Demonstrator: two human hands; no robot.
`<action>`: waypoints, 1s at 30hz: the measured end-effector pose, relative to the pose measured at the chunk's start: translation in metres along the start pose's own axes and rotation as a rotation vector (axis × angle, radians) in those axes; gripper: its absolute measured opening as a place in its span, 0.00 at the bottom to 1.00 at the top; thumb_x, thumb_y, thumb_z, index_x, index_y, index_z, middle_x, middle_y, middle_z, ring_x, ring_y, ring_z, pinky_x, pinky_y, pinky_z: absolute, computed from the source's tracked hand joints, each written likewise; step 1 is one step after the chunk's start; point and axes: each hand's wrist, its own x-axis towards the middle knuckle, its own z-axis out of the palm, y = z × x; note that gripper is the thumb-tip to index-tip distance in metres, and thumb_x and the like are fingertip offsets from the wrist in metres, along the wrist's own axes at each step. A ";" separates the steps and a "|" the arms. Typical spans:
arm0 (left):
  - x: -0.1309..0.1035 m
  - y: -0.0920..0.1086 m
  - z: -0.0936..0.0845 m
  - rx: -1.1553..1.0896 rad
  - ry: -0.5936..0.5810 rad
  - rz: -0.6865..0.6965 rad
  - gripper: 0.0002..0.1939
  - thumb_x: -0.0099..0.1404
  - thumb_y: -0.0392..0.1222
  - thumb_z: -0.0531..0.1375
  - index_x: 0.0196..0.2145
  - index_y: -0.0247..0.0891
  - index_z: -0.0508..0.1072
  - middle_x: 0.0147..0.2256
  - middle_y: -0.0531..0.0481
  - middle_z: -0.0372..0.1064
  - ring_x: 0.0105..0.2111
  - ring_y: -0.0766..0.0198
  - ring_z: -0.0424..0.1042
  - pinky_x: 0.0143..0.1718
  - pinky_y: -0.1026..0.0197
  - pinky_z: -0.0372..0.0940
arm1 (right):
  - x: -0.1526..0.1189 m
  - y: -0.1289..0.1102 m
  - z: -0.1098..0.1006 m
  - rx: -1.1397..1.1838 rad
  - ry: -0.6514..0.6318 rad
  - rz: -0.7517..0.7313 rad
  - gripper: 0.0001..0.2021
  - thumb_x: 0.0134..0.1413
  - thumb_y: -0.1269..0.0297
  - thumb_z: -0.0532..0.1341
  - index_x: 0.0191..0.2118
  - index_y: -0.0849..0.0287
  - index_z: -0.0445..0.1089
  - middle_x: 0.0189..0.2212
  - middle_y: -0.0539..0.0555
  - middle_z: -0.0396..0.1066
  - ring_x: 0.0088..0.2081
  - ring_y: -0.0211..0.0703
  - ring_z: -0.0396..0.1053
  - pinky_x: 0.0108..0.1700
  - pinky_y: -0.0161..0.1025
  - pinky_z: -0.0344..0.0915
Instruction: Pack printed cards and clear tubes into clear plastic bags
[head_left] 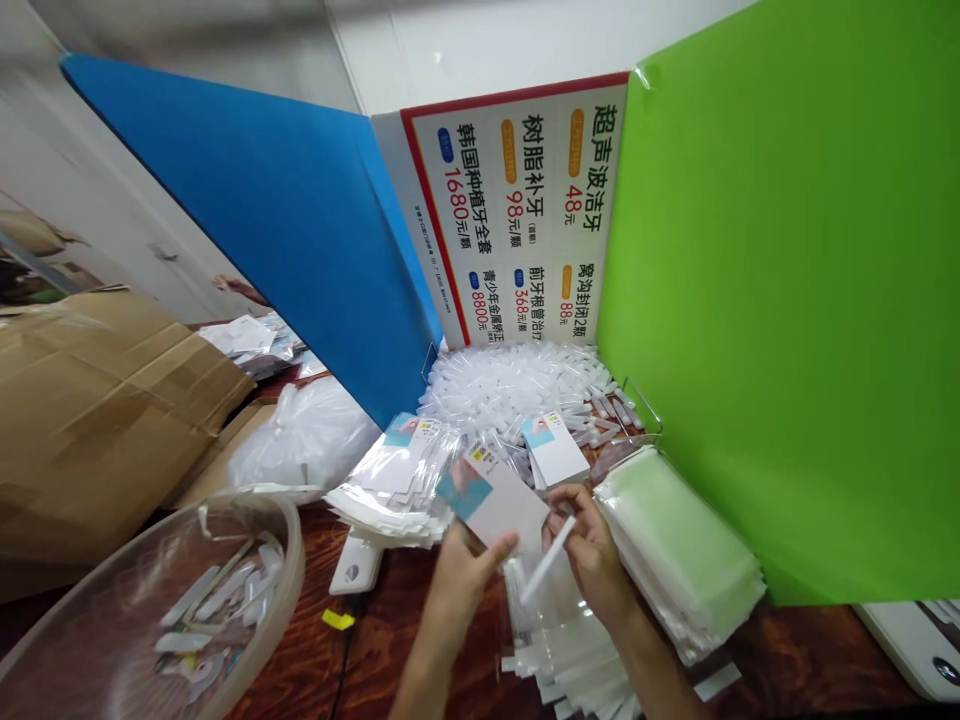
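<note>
My left hand is closed on a printed card, white with a blue-and-pink picture at its upper left end, thumb on top. My right hand pinches at the card's right end. A narrow white strip slants down and left from its fingers; what else they grip is hidden. Just below both hands lies a fanned stack of clear plastic bags. Beyond the card, a small stack of similar cards rests against a heap of small translucent tubes.
Bagged cards are piled left of my hands, with more plastic bags at right. A clear bin holds tubes and scraps. A cardboard box and a full white plastic bag stand left. Blue and green boards flank the heap.
</note>
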 end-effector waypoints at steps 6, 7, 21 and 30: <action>0.042 0.061 -0.098 0.440 0.344 0.318 0.29 0.51 0.61 0.68 0.43 0.39 0.72 0.28 0.50 0.77 0.29 0.55 0.76 0.31 0.58 0.68 | 0.040 -0.025 -0.030 -0.792 0.141 -0.347 0.08 0.62 0.64 0.55 0.41 0.57 0.70 0.37 0.56 0.70 0.37 0.47 0.68 0.41 0.43 0.65; 0.051 0.066 -0.111 0.542 0.392 0.356 0.27 0.53 0.61 0.67 0.44 0.40 0.73 0.30 0.49 0.77 0.32 0.54 0.76 0.34 0.58 0.68 | 0.048 -0.026 -0.034 -0.957 0.173 -0.400 0.09 0.62 0.65 0.54 0.42 0.58 0.70 0.39 0.58 0.71 0.40 0.50 0.68 0.44 0.45 0.65; 0.027 -0.003 -0.035 0.804 0.266 0.561 0.13 0.66 0.53 0.57 0.34 0.42 0.75 0.32 0.45 0.74 0.34 0.52 0.73 0.39 0.55 0.66 | 0.076 0.002 -0.042 -1.674 0.356 -0.258 0.13 0.60 0.59 0.63 0.44 0.63 0.74 0.43 0.66 0.72 0.46 0.62 0.66 0.47 0.53 0.62; 0.012 -0.131 0.007 0.756 0.072 0.227 0.31 0.57 0.44 0.61 0.57 0.30 0.69 0.34 0.44 0.75 0.33 0.54 0.74 0.40 0.53 0.69 | 0.059 -0.014 -0.048 -0.925 0.343 -0.312 0.16 0.63 0.56 0.56 0.47 0.60 0.74 0.36 0.57 0.78 0.29 0.45 0.71 0.34 0.40 0.68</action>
